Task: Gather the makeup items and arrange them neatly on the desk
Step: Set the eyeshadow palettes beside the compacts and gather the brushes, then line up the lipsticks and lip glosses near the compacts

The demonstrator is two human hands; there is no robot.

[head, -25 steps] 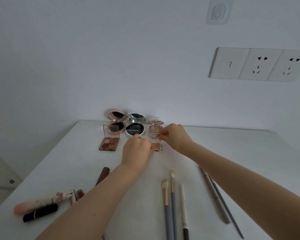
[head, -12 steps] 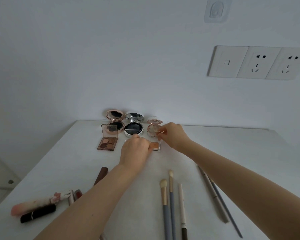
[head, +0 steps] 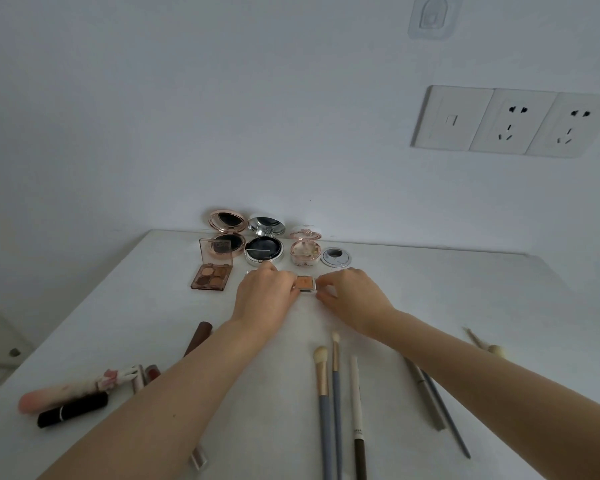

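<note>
Blush pan (head: pixel 305 283): on desk (head: pixel 465 292), between both hands.
Left hand (head: pixel 265 297): fingers curled, touching its left edge.
Right hand (head: pixel 354 294): fingertips pinching its right edge.

Both forearms reach forward, bare, and come close together at the far end. The left hand (head: pixel 265 296) lies palm down with fingers curled. The right hand (head: pixel 352 296) is beside it, its fingertips (head: pixel 321 280) bent toward the left hand.

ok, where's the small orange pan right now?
Head view, centre of the desk: the small orange pan lies between the left hand and right hand, just in front of the pink floral compact.
</note>
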